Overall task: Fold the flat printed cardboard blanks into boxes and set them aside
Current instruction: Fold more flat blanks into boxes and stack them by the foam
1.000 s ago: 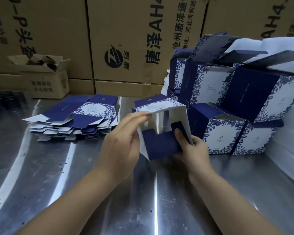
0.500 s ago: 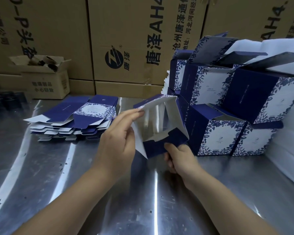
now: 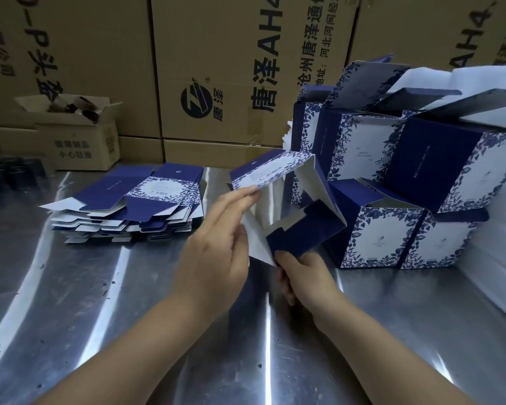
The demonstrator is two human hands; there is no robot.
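Cartons wall off the back. The steel surface runs toward us. On the right the folded boxes sit piled with their lids up. On the left the blanks lie in a flat stack, well apart from the hands.

Between them is the box, held above the surface. It is opened to a tube, tilted, with its mouth facing us. Its long axis runs away toward the pile, which sits just beside its right wall.

The left hand pinches the left edge, with fingers up on the printed top panel. The right hand grips the lower corner from beneath, its fingers curled by the blue flap, which lies half across the mouth.

We judge that closing the bottom is the step in hand, and the right hand is nearer that flap. There is room toward us and to the left, little to the right.
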